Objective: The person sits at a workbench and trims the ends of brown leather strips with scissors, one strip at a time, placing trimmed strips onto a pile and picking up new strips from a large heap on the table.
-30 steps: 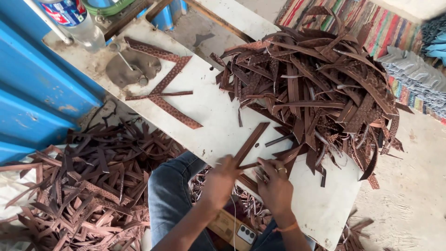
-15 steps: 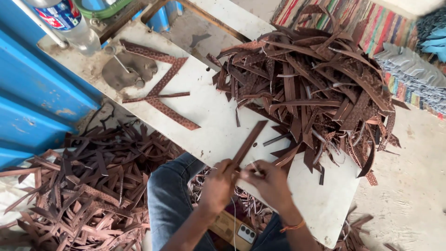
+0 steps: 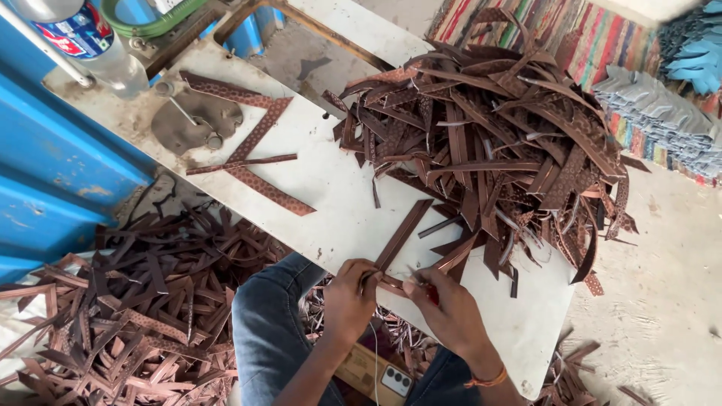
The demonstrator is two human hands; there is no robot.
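Hands, left hand (image 3: 352,297) and right hand (image 3: 445,307), pinch brown strip (image 3: 400,236) at table edge (image 3: 323,254).

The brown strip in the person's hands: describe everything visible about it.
The brown strip is long, narrow and flat, and looks like leather. It slants up and right from the left hand across the white table toward the big heap of strips. Both hands pinch its near end; the right hand sits beside the left.
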